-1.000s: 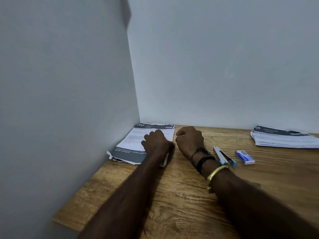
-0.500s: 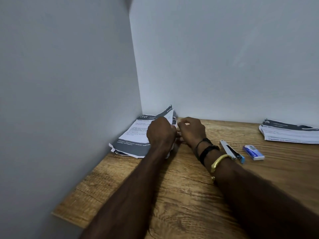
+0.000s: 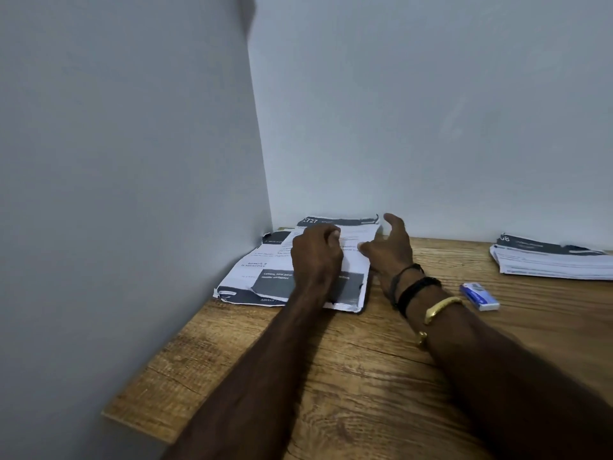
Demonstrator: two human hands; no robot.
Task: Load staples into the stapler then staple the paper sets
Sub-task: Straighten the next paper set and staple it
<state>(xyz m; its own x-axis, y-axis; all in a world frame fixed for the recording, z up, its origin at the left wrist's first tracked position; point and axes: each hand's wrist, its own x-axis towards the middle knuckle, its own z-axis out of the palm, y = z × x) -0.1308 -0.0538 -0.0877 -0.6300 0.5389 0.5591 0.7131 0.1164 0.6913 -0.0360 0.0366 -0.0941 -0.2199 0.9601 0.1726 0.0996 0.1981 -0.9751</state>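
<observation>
A pile of printed paper sets (image 3: 262, 273) lies in the left corner of the wooden table (image 3: 348, 376). One set (image 3: 356, 260) lies on top of the pile, shifted towards its right edge. My left hand (image 3: 316, 257) is curled on that top set, its fingertips pinching the sheets. My right hand (image 3: 389, 247) hovers at the set's right edge with fingers spread, the index tip touching the paper. A small blue and white staple box (image 3: 479, 296) lies to the right of my right wrist. The stapler is hidden behind my right forearm.
A second stack of printed sets (image 3: 550, 262) sits at the back right against the wall. Grey walls close off the left side and the back. The table's left front corner (image 3: 109, 416) shows at the lower left.
Both hands lifted the top set's corner half a second ago. That set now lies flat further right on the pile, and my right hand has opened off it.
</observation>
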